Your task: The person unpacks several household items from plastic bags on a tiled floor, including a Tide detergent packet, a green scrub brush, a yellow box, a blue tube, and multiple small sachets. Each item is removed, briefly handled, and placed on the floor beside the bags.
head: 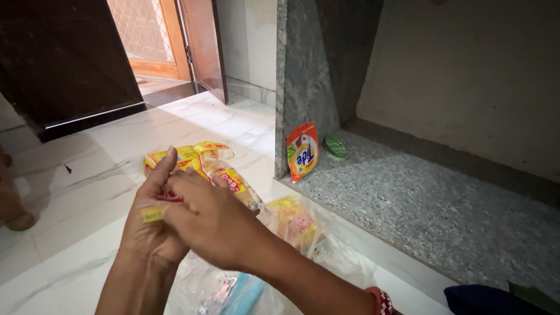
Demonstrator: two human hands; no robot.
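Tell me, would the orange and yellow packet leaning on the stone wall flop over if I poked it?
Probably. The orange and yellow packet stands on its narrow bottom edge, only leaning against the grey stone wall, so a poke would likely tip it. It looks thin and crinkly, so likely light and bendy. Its shiny skin may feel slippery on the speckled ledge.

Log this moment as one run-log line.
left hand: holds yellow packet | right hand: on packet, over left hand | below: clear bag on white floor | ledge: orange pouch
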